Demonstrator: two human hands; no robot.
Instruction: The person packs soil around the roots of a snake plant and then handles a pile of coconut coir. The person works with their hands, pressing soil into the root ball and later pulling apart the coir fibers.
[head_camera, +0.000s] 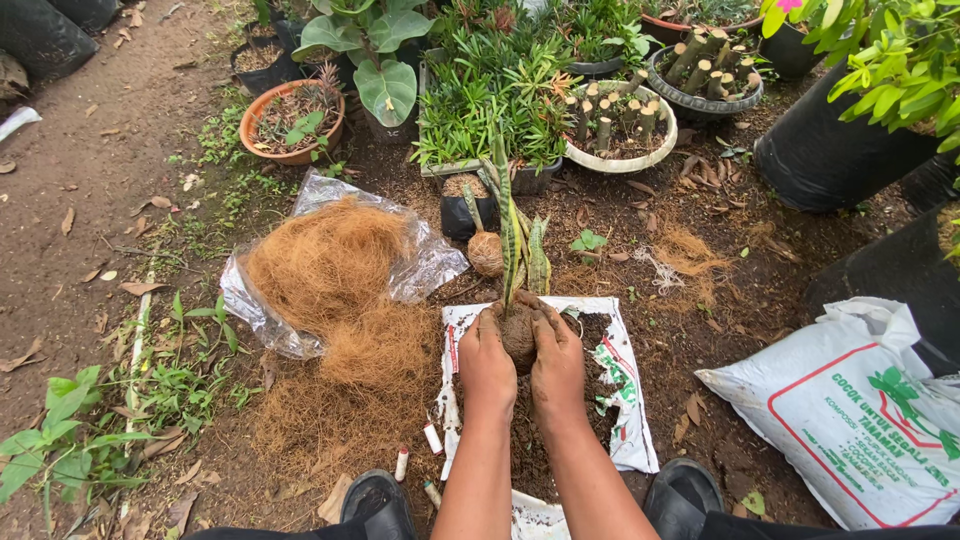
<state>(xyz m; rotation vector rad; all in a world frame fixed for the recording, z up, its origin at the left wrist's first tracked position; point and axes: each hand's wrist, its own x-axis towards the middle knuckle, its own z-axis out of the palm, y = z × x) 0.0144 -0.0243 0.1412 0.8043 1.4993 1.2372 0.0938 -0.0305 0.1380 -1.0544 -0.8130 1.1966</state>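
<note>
Black shoes (378, 500) at the bottom edge, forearms rising between them. Left hand (487, 368) and right hand (558, 368) cupped around a soil ball (519, 335), fingers curled closed on its sides, just above the white sheet (625, 400) strewn with loose soil. Striped snake plant leaves (505, 225) upright out of the ball. Left of the sheet, coconut fibre pile (345, 300) on clear plastic; right of it, white fertiliser sack (850, 420). Probably crumbly, damp, moderately light; best cradled from underneath, never lifted by the stiff leaves.
</note>
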